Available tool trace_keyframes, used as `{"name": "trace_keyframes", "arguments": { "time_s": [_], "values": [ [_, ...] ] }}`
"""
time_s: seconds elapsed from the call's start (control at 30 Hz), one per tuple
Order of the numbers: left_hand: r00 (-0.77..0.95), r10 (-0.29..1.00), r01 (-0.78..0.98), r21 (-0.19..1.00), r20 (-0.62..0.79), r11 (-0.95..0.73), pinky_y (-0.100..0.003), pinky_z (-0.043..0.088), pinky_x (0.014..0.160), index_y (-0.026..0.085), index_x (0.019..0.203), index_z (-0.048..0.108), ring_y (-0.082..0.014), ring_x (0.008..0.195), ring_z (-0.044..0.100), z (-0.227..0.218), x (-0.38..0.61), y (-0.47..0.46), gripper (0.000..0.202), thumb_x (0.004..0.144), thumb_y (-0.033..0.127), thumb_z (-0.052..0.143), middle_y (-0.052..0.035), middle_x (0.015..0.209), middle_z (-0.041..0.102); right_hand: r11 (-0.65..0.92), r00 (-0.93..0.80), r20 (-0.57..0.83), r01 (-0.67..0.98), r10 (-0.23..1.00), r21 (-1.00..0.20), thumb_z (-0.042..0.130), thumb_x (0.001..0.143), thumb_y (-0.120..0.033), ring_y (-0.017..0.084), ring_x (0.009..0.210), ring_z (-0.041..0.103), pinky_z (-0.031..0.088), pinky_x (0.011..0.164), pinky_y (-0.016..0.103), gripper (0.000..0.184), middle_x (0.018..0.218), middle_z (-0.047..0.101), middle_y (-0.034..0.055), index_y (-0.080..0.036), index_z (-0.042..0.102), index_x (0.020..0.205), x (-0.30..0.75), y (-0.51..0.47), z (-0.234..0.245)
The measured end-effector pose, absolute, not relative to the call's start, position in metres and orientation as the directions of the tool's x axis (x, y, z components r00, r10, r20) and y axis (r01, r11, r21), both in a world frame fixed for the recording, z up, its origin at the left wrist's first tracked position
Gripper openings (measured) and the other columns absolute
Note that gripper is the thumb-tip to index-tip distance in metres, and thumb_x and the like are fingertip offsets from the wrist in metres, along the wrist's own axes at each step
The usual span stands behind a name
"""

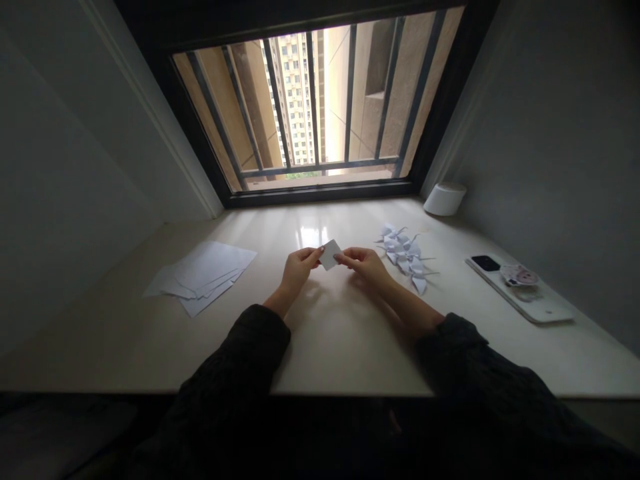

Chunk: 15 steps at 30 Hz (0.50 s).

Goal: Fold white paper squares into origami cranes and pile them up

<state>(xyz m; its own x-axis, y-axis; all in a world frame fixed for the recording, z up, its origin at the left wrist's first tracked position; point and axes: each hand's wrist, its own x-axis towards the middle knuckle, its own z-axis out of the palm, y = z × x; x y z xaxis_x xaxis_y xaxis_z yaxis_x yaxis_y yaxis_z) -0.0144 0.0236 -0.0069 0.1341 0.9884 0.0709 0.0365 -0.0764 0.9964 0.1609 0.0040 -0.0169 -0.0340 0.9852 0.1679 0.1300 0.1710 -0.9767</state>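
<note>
A small folded square of white paper [329, 256] is held up over the middle of the sill, turned so one corner points down. My left hand [302, 261] pinches its left corner between thumb and fingers. On the opposite corner, my right hand [364, 261] grips it the same way. Just beyond my right hand lies a cluster of several folded white paper cranes [403, 252], some with thin points sticking out. Off to the left is a loose stack of white paper sheets [210, 270], fanned unevenly.
At the right a white phone [545, 308] lies face down with a round grip on its back. A white cylindrical object [445, 200] stands in the far right corner. The pale sill [345, 353] ends at a barred window [320, 107], with walls on both sides.
</note>
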Motion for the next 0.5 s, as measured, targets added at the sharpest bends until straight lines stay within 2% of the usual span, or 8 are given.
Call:
{"name": "trace_keyframes", "arguments": {
  "time_s": [0.1,0.2,0.27,0.37,0.43,0.5],
  "values": [
    [0.107,0.986,0.073,0.988,0.127,-0.135,-0.027,0.048,0.066,0.015,0.074,0.071,-0.0144,0.066,0.06,-0.011,-0.016,0.026,0.039,0.071,0.053,0.065,-0.0037,0.069,0.068,0.129,-0.107,0.113,0.161,0.988,-0.979,0.07,0.063,-0.054,0.013,0.056,0.053,0.039,0.055,0.026,0.038,0.061,0.063,0.0006,-0.016,0.067,0.066,0.158,0.001,-0.017],
    [0.08,0.973,0.247,0.941,0.218,-0.231,-0.025,0.042,0.058,0.016,0.072,0.072,-0.0134,0.06,0.056,-0.011,-0.019,0.026,0.036,0.073,0.051,0.063,-0.002,0.062,0.065,0.119,-0.113,0.103,0.145,0.988,-0.982,0.073,0.06,-0.054,0.012,0.053,0.052,0.038,0.05,0.024,0.039,0.063,0.063,0.0002,-0.016,0.067,0.068,0.154,-0.001,-0.016],
    [0.083,0.959,0.397,0.874,0.272,-0.282,-0.024,0.039,0.055,0.017,0.071,0.072,-0.0134,0.059,0.055,-0.007,-0.021,0.023,0.033,0.075,0.049,0.062,-0.0015,0.062,0.065,0.143,-0.097,0.131,0.126,0.987,-0.982,0.074,0.06,-0.052,0.013,0.058,0.056,0.039,0.051,0.024,0.038,0.069,0.067,0.0018,-0.017,0.069,0.075,0.153,-0.001,-0.015],
    [0.102,0.937,0.629,0.708,0.334,-0.321,-0.025,0.035,0.055,0.023,0.075,0.074,-0.0138,0.06,0.056,0.003,-0.024,0.016,0.027,0.077,0.047,0.061,-0.0007,0.064,0.067,0.168,-0.078,0.159,0.124,0.984,-0.978,0.074,0.062,-0.049,0.018,0.069,0.062,0.044,0.059,0.026,0.036,0.079,0.071,0.0053,-0.018,0.072,0.082,0.154,0.0,-0.014],
    [0.128,0.923,0.696,0.63,0.364,-0.344,-0.025,0.034,0.056,0.025,0.076,0.075,-0.0138,0.061,0.057,0.007,-0.024,0.012,0.026,0.078,0.046,0.06,-0.0002,0.066,0.068,0.182,-0.067,0.175,0.13,0.982,-0.975,0.074,0.063,-0.048,0.019,0.072,0.064,0.046,0.063,0.028,0.033,0.079,0.072,0.0064,-0.018,0.073,0.078,0.155,0.001,-0.014],
    [0.152,0.914,0.686,0.626,0.375,-0.371,-0.025,0.035,0.058,0.025,0.077,0.075,-0.0137,0.063,0.057,0.008,-0.022,0.011,0.028,0.08,0.047,0.058,-0.0002,0.067,0.068,0.191,-0.047,0.186,0.131,0.981,-0.973,0.074,0.063,-0.047,0.02,0.071,0.064,0.047,0.063,0.029,0.031,0.075,0.072,0.0062,-0.018,0.073,0.074,0.157,0.002,-0.014]
  ]
}}
